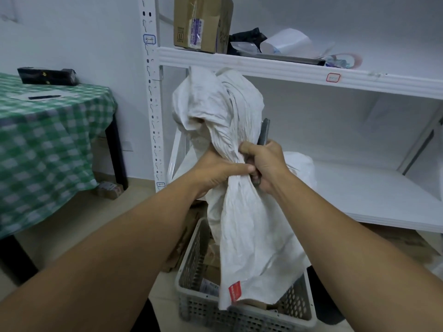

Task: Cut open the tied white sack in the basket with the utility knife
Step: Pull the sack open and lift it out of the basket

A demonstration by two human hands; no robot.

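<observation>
While the white sack (242, 212) is hanging up out of the grey perforated plastic basket (191, 305) on the floor, the person is bunching its gathered neck in both fists just below the twisted top. The left hand (217, 172) is wrapping tight around the cloth from the left, thumb lying across the front. The right hand (266, 164) is pressing against the neck from the other side, closed around the dark utility knife (263, 134), whose upper end is sticking up above the knuckles; I cannot tell whether the blade is out.

The sack is looking soft and woven, creasing freely and drooping limp below the grip, so it is probably light in the part being lifted and will give way under a blade unless it is pulled taut. The neck, right where the left hand is squeezing, seems the sensible place to hold it, with fingers kept clear of the edge. A red tag (234, 291) is showing near its lower hem, above cardboard pieces lying in the basket.

Behind it a white metal shelving unit (263, 65) is carrying a cardboard box (202, 22) and loose packaging. To the left, a table in a green checked cloth (48, 140) is standing against the white wall.
</observation>
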